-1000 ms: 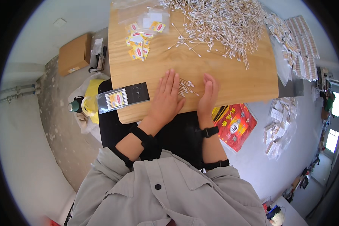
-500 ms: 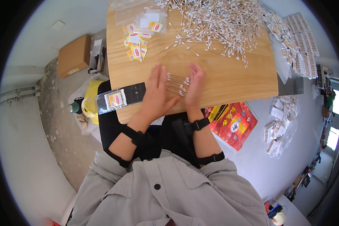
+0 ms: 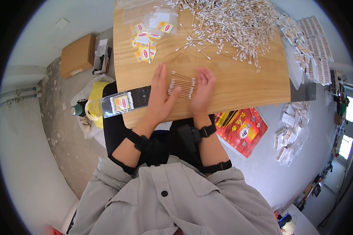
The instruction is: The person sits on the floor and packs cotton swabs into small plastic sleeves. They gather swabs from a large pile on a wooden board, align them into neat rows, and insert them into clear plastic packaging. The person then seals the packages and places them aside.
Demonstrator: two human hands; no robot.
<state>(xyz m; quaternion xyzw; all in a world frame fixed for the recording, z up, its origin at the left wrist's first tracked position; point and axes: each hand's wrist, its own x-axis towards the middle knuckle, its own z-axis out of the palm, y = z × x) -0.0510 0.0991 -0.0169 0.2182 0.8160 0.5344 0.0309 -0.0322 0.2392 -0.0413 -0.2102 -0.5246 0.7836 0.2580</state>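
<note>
A small row of cotton swabs (image 3: 181, 89) lies on the wooden table between my two hands, its sticks running crosswise and nearly parallel. At the row's left ends my left hand (image 3: 159, 94) stands on edge, fingers stretched and thumb out over the swabs. My right hand (image 3: 203, 93) stands at the right ends, fingers loosely bent and holding nothing. One swab lies slightly apart and slanted at the far side of the row. To the left, a clear bag holding a packed row of swabs with a yellow card (image 3: 122, 102) rests on a black strip (image 3: 141, 96).
A big heap of loose swabs (image 3: 239, 27) covers the table's far right. Yellow cards (image 3: 146, 55) and clear bags (image 3: 161, 17) lie far left. Bundled swabs (image 3: 315, 51) are stacked beyond the right edge. A red printed bag (image 3: 243, 131) and more bundles (image 3: 290, 129) lie lower right.
The swabs have become more level and evenly aligned between my hands. My left thumb has swung up over the row, and my right hand has shifted slightly, its fingers more bent.
</note>
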